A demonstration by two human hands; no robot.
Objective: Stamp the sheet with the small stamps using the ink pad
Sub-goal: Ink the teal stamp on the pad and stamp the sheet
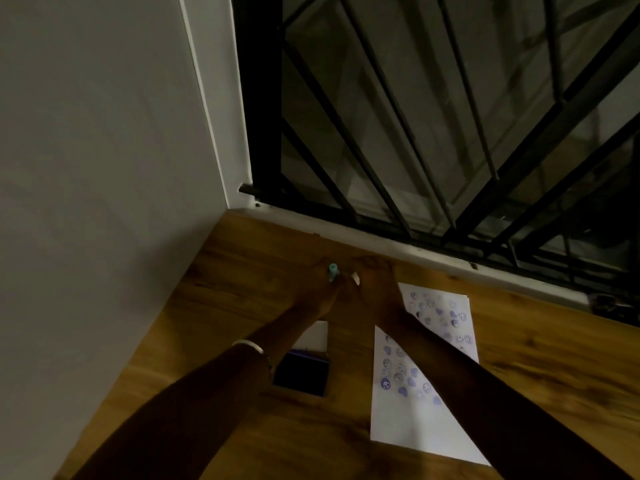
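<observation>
Fingers (330, 277) of the left hand (320, 289) close around a small teal stamp (332, 271), upright, at the far side of the counter (242, 271). Right hand (375, 285) touches them; whether its fingers grip anything I cannot tell. Nearer than the fingers lie the open ink pad (300, 372) and, rightward, the stamped sheet (412, 368).

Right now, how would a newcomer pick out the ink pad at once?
Start at the white stamped sheet on the wooden table. Just left of it, under the left forearm, lies the ink pad: an open case, the only dark, near-black square there.
</observation>
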